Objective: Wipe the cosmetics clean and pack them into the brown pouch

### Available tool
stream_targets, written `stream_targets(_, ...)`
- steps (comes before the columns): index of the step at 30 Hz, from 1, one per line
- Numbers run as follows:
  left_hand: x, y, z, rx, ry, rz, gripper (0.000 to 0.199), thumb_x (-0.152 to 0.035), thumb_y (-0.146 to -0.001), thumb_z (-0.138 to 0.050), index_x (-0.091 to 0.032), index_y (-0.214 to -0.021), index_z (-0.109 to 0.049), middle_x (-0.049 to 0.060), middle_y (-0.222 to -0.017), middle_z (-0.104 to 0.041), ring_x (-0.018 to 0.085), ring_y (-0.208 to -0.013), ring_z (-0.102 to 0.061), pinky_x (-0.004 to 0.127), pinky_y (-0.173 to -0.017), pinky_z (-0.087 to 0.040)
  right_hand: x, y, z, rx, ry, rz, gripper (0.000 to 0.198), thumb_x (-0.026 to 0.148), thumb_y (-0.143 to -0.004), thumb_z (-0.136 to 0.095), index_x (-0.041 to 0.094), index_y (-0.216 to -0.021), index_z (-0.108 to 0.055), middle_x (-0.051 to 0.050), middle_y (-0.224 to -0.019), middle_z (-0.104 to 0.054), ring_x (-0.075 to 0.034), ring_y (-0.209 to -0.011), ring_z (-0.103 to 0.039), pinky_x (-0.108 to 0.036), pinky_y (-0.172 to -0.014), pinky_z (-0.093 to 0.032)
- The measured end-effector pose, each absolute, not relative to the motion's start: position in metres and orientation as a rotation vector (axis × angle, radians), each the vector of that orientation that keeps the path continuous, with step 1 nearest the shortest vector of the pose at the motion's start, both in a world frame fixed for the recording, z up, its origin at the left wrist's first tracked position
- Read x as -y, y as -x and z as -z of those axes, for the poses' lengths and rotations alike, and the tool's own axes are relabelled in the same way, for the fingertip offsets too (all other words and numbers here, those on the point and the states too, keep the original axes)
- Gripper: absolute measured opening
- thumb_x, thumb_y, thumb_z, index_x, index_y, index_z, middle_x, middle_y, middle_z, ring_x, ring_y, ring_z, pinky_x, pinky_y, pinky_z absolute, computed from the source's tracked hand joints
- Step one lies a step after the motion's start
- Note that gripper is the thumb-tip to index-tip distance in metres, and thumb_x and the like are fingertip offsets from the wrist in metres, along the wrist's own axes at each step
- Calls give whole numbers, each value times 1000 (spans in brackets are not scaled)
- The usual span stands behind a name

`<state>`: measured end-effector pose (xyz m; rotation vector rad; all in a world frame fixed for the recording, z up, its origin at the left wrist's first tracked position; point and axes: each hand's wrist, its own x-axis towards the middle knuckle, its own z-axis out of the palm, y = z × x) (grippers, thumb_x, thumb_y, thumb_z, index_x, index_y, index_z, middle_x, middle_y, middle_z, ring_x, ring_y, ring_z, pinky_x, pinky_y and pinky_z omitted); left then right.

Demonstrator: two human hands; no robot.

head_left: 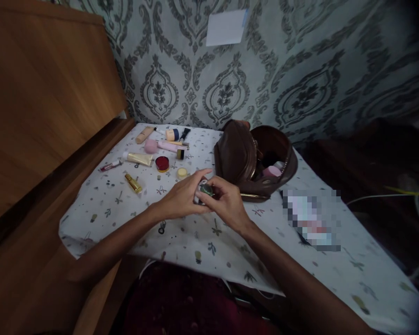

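Note:
Over the front middle of the table, my left hand [185, 197] and my right hand [228, 200] meet around a small roundish container [206, 187], dark green on top with a pale side. Both are closed on it, and the fingers cover much of it, so its exact kind is hidden. Just behind them stands an open brown zippered bag [235, 153] with a pink item [272, 171] inside. Left of my hands lie a small yellow pot [182, 173], a round dark red jar [162, 163] and a gold lipstick tube [133, 183].
Farther back are a cream squeeze tube [139, 158], a pink sponge [151, 146], a beige bottle [145, 135] and a lip gloss tube [110, 165]. A blurred-out flat item [310, 218] lies at right. A wooden cabinet [52, 93] borders the left side; patterned wall behind.

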<state>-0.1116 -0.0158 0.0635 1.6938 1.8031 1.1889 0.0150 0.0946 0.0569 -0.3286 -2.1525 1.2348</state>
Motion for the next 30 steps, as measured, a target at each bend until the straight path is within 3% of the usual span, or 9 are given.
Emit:
stream_targets(2, 14, 108, -58, -1896, -1694, -1182, 92, -32, -67, -78, -21, -146, -33, 13, -133, -56, 30, -121, -56, 42, -100, -46, -92, -14, -56, 2173, 365, -1123, 26, 34, -78, -70, 18, -67, -54, 2, -64, -51, -11, -60, -47, -23, -52, -37)
stream_targets(5, 15, 111, -39, -1957, -1580, -1148, 85, -40, -69, -79, -23, -141, -38, 10, -126, -62, 30, -113, -61, 42, -95, -48, -94, -14, -53, 2152, 420, -1236, 28, 40, -81, -69, 18, -70, -55, 3, -62, -51, -10, -56, -48, -22, -49, -39)
stream_targets(11, 27, 131, -7, -1912, -1577, -993, 84, -52, -67, -81, -22, -134, -43, 12, -130, -61, 34, -116, -60, 45, -96, -47, -113, -22, -51, 2086, 312, -1619, 45, 52, -82, -68, 19, -112, -64, 2, -75, -61, -11, -51, -59, -26, -51, -52)
stream_targets(15, 33, 137, -7, -1839, -1658, -1009, 74, -53, -71, -78, -21, -130, -46, 11, -129, -61, 31, -116, -60, 42, -97, -47, -120, -29, -53, 2123, 235, -1826, 50, 51, -83, -68, 19, -120, -61, 1, -68, -65, -15, -61, -67, -32, -64, -59)
stream_targets(19, 31, 129, -20, -1969, -1724, -1138, 69, -51, -79, -73, -20, -133, -43, 13, -126, -60, 30, -116, -59, 43, -95, -49, -120, -26, -51, 2026, 298, -1844, 45, 50, -73, -78, 18, -100, -63, 0, -72, -65, -13, -55, -63, -29, -55, -57)
stream_targets(23, 20, 111, -33, -2038, -2074, -1253, 76, -44, -82, -72, -19, -142, -31, 14, -125, -58, 29, -116, -59, 45, -98, -49, -113, -19, -50, 2023, 331, -1697, 43, 49, -67, -83, 18, -73, -53, 4, -62, -56, -9, -48, -54, -23, -46, -46)
stream_targets(27, 14, 110, -19, -2129, -2245, -1229, 79, -37, -86, -68, -18, -147, -21, 17, -134, -54, 31, -122, -56, 50, -101, -47, -107, -16, -53, 2067, 371, -1557, 46, 52, -68, -81, 19, -69, -47, 6, -59, -49, -9, -49, -52, -22, -45, -41)
stream_targets(30, 20, 123, 2, -2257, -2069, -1074, 82, -41, -81, -73, -16, -144, -26, 20, -138, -52, 34, -125, -55, 50, -101, -48, -107, -17, -53, 2049, 387, -1532, 43, 54, -74, -76, 19, -72, -51, 5, -61, -50, -9, -50, -51, -22, -45, -41)
